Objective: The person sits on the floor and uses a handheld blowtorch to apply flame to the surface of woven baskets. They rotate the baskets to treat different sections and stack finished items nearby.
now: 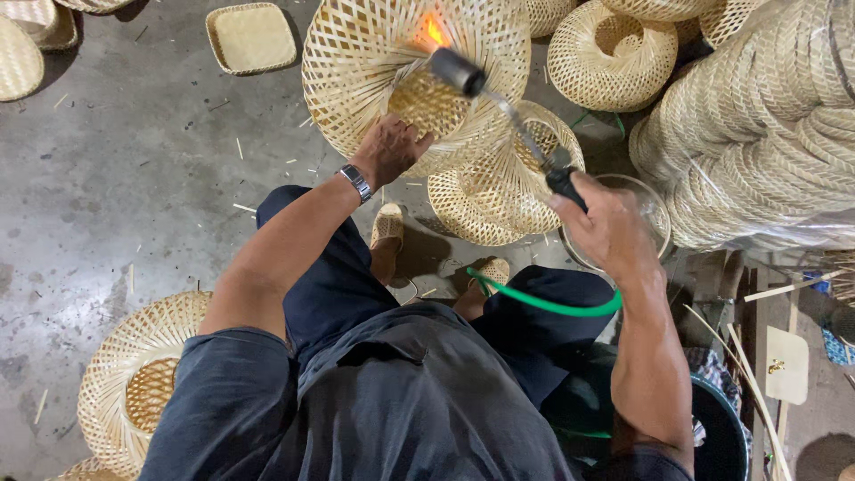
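Note:
My left hand (389, 147), with a metal watch on the wrist, grips the rim of a large woven bamboo basket (356, 62) held tilted in front of me. My right hand (606, 227) is closed on the black handle of a gas torch (499, 102). The torch's dark nozzle points into the basket, where an orange flame (434, 32) burns against the weave. A green hose (543, 303) runs from the torch across my lap.
A second woven basket (499, 191) lies under the torch. A stack of woven baskets (757, 134) fills the right. Another basket (134, 374) sits lower left, a flat square tray (251, 37) upper left. Bamboo slivers litter the concrete floor (116, 196).

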